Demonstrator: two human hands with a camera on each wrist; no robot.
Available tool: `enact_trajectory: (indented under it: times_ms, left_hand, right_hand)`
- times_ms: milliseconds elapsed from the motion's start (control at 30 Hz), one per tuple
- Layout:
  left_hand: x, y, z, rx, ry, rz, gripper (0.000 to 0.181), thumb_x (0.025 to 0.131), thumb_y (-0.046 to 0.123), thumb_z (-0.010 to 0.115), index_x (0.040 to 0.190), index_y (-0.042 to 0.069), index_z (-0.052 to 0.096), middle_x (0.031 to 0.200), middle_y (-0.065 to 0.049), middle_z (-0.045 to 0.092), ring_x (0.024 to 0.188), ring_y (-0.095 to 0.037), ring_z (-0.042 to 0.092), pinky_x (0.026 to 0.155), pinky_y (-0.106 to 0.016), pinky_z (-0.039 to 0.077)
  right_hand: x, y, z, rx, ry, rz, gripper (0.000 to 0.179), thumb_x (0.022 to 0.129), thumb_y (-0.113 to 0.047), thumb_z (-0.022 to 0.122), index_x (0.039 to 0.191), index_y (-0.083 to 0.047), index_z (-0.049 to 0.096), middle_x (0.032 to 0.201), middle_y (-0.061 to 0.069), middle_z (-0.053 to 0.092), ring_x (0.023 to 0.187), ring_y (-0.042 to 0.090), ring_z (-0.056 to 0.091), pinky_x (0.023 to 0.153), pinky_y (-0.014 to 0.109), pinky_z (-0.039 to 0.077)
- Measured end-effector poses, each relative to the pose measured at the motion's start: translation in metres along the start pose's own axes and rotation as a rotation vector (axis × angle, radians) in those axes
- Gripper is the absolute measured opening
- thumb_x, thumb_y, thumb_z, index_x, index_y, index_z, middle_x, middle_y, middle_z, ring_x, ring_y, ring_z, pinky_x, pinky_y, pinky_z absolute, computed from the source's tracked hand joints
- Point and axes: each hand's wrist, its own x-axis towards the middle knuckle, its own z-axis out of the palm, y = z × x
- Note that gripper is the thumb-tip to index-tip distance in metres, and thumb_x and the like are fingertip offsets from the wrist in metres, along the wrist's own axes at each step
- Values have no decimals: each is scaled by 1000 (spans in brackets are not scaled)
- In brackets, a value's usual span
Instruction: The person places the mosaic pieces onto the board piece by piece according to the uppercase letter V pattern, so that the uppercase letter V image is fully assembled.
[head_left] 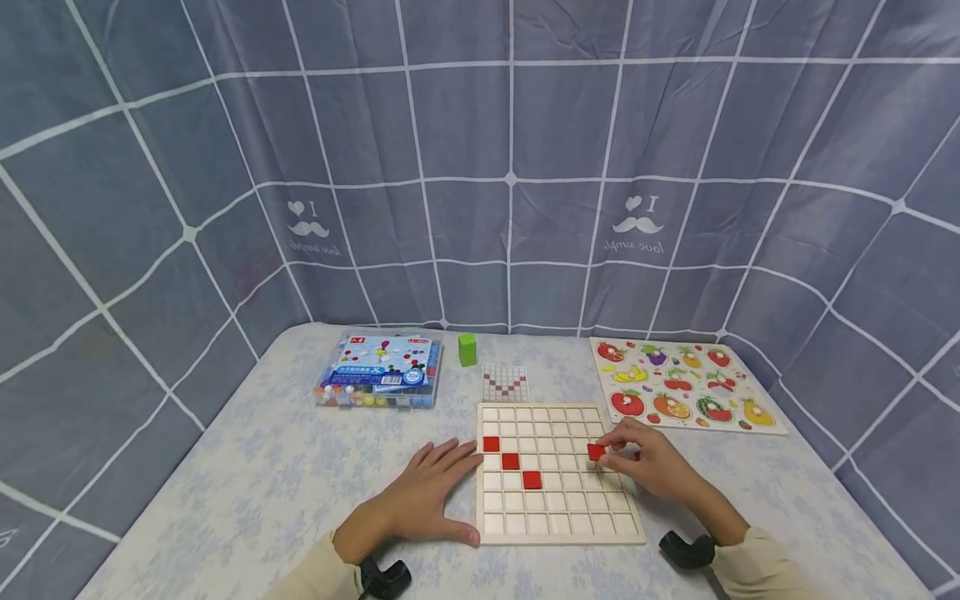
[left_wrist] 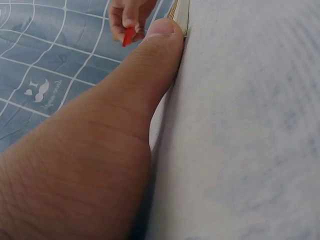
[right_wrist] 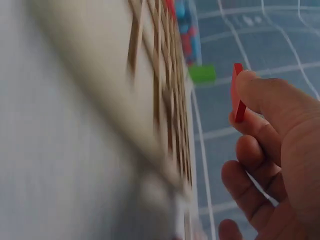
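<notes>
A square wooden grid board [head_left: 556, 523] lies on the table, divided into rows of shallow cells. Three red square tiles sit in it at the left, stepping down diagonally; the lowest tile [head_left: 532, 480] is nearest the middle. My right hand [head_left: 654, 463] pinches another red tile [right_wrist: 238, 93] between thumb and index finger, held over the board's right side. In the right wrist view this tile stands edge-on above the cells. My left hand [head_left: 427, 492] lies spread on the table, fingertips and thumb [left_wrist: 162, 40] at the board's left edge.
Behind the board lies a small pattern card [head_left: 506, 382] with a V of dark squares. A green block [head_left: 467, 350] stands beside it. At the back left is a clear plastic box [head_left: 380, 371] of coloured pieces; a fruit picture board [head_left: 686, 385] lies at the right.
</notes>
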Motion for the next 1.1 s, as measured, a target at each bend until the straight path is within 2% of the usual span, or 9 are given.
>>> enact_trajectory:
  times_ms: [133, 233, 433, 567, 733, 833, 967, 1100]
  left_hand:
    - [1, 0, -1, -8, 4, 8, 107, 77, 84, 60, 161, 23, 32, 166, 0, 23, 152, -30, 18, 118, -60, 13]
    - [0, 0, -1, -11, 1, 10, 107, 78, 84, 60, 161, 23, 31, 166, 1, 23, 152, -29, 17, 119, -60, 12]
    - [0, -1, -1, -3, 13, 6, 108, 77, 85, 59, 161, 23, 32, 166, 1, 22, 152, -29, 17, 119, -59, 12]
    - [1, -1, 0, 2, 11, 6, 108, 77, 85, 59, 161, 24, 31, 166, 2, 22, 152, -28, 17, 119, -58, 12]
    - [0, 1, -3, -7, -1, -1, 108, 76, 85, 59, 161, 24, 31, 167, 2, 21, 152, -28, 17, 119, -58, 11]
    - [-1, 2, -5, -11, -1, -4, 109, 76, 85, 60, 161, 23, 32, 166, 1, 22, 152, -29, 17, 119, -59, 11]
    - [-1, 3, -5, -7, -1, -5, 109, 76, 86, 59, 161, 23, 32, 166, 1, 22, 152, -29, 17, 119, -59, 11]
    - [0, 2, -4, -10, 4, 0, 108, 77, 85, 59, 161, 23, 32, 166, 1, 23, 152, -29, 17, 119, -59, 11]
  right_hand:
    - [5, -16, 12, 89, -70, 18, 16, 90, -20, 79, 106, -17, 76, 92, -7, 60, 86, 18, 55, 73, 33, 47]
    - [5, -26, 21, 137, -113, 30, 16, 91, -23, 78, 106, -18, 75, 92, -6, 60, 87, 20, 56, 76, 32, 48]
    - [4, -36, 37, 187, -183, 1, 17, 90, -21, 79, 105, -15, 75, 91, -4, 61, 81, 20, 56, 69, 24, 48]
    - [1, -41, 43, 139, -205, 9, 16, 88, -26, 81, 101, -18, 75, 88, -9, 59, 78, 14, 54, 66, 23, 45]
    - [0, -43, 46, 41, -164, -76, 15, 86, -27, 83, 96, -21, 75, 83, -11, 58, 73, 9, 50, 64, 22, 41]
    - [0, -44, 47, 4, -161, -90, 15, 86, -30, 84, 96, -24, 74, 84, -13, 59, 74, 7, 49, 67, 24, 39]
    - [-1, -42, 48, -18, -183, -67, 15, 86, -32, 83, 96, -28, 73, 88, -18, 61, 79, 6, 49, 73, 30, 36]
    - [-2, -40, 48, -29, -189, -93, 13, 87, -31, 82, 96, -30, 72, 88, -19, 61, 80, 7, 48, 74, 31, 33]
